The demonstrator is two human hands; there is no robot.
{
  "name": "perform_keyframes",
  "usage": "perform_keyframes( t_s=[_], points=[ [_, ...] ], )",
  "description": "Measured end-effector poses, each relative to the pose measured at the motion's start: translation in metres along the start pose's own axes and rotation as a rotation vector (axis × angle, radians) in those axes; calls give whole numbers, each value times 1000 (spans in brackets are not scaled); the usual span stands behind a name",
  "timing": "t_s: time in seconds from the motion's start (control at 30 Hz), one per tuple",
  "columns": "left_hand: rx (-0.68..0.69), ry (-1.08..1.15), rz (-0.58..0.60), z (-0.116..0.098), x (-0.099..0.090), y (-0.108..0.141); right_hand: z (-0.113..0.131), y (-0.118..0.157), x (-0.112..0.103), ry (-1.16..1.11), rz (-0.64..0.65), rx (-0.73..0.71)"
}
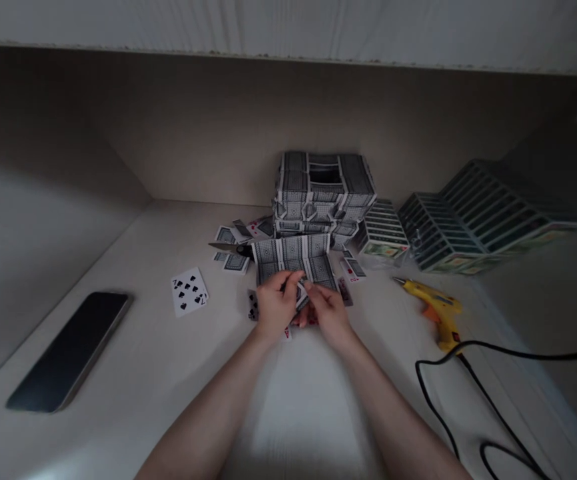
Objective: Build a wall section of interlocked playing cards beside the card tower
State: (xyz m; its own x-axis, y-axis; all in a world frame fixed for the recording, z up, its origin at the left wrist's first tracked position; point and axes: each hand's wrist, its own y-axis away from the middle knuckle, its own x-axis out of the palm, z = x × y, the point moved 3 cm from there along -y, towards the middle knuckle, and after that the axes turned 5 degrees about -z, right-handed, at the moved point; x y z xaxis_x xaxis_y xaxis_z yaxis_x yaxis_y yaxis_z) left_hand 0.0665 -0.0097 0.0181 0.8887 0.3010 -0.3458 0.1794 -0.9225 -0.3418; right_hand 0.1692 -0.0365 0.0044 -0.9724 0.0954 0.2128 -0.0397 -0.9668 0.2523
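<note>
The small card (300,293) is in the two hands, straight in front of the patterned card box (324,208), on the person's side of it. The left hand (276,303) closes its thumb and forefinger on this card, and the right hand (330,312) pinches it too from the other side. How the lower fingers are placed I cannot tell, because they are partly hidden.

Between the hands and the box there is a panel of joined cards (292,251), with the same grey backs. Some loose cards (236,264) lie at the left of the box, and near them a pointed blade (223,247) with a black handle (244,251). Farther to the left and forward of the box is a seven of spades (186,293), face up; beyond it, a dark phone (73,350).

Just at the right of the box stand striped packs (384,223). In front of these, to the right of the box, lies a yellow glue gun (432,301) with its black cord (431,393).
</note>
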Motion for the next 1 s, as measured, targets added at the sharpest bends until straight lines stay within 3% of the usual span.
perform_keyframes(
  t_s=[0.13,0.5,0.8,1.0],
  points=[
    [-41,19,-28,0,-3,-1,-1,-1,2,0,41,-15],
    [-28,11,-25,0,-2,-2,-4,-3,0,65,-19,-58],
    [-116,53,-20,4,1,-6,-2,-3,2,-98,20,30],
    [-144,37,0,5,2,-7,-3,-1,1,48,-47,6]
  ],
)
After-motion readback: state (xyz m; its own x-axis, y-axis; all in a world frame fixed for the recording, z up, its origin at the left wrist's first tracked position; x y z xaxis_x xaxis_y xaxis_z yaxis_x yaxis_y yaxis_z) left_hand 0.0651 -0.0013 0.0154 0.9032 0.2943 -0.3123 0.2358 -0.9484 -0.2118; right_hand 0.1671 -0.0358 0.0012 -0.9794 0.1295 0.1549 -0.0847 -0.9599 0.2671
